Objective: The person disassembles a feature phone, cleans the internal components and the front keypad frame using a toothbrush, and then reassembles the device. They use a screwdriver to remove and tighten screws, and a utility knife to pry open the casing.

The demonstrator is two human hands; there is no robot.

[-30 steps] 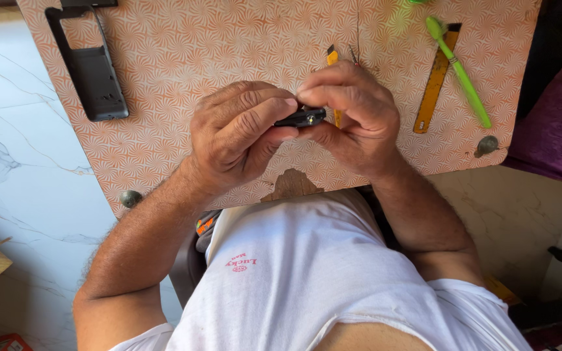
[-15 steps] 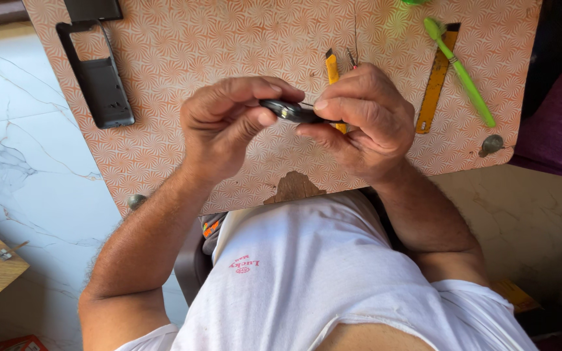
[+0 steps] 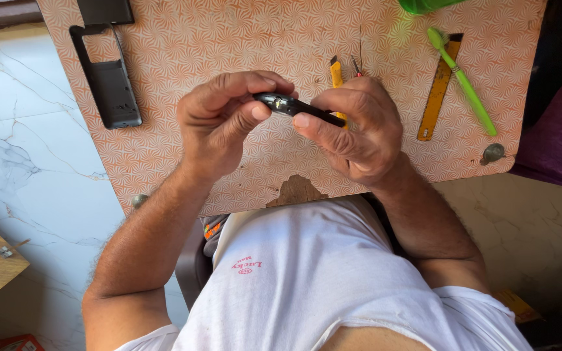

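Both hands hold a small black phone (image 3: 292, 106) edge-on above the middle of the board (image 3: 242, 39); the left hand (image 3: 219, 123) pinches its left end between thumb and curled fingers; the right hand (image 3: 356, 127) grips the other end, thumb beneath; it looks light, stiff and slippery, best gripped by its narrow edges; a black frame (image 3: 108, 81) lies near the board's far left corner.

Repair bench: patterned board (image 3: 229, 39), phone frame (image 3: 108, 84), tools.

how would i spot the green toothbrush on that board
Start at the orange patterned board and go to its far right side. There a yellow ruler lies at a slant, and the green toothbrush crosses its top end. It is the only bright green stick, slimmer than the ruler.
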